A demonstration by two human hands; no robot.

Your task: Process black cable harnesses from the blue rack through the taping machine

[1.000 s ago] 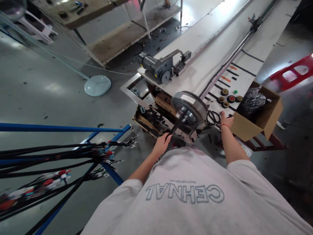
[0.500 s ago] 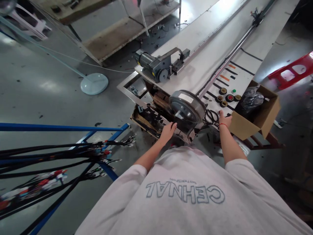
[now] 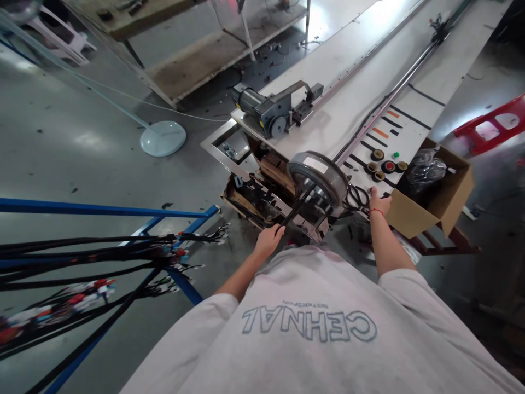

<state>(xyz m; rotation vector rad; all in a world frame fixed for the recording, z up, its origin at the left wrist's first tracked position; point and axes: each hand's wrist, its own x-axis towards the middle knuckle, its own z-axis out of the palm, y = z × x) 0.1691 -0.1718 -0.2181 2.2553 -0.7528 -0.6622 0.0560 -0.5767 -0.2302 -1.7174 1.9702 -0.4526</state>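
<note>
One hand has shifted: my left hand (image 3: 269, 241), closed on a black strip (image 3: 293, 212), lies nearer my body than half a second ago, the strip now stretching visibly to the grey ring (image 3: 330, 176). My outstretched right hand (image 3: 380, 203) stays beside the scissors (image 3: 358, 197); whether it grips anything, I cannot tell.

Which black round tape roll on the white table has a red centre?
The red-centred black round tape roll immediately left of the rightmost roll; the other four have tan centres.
</note>
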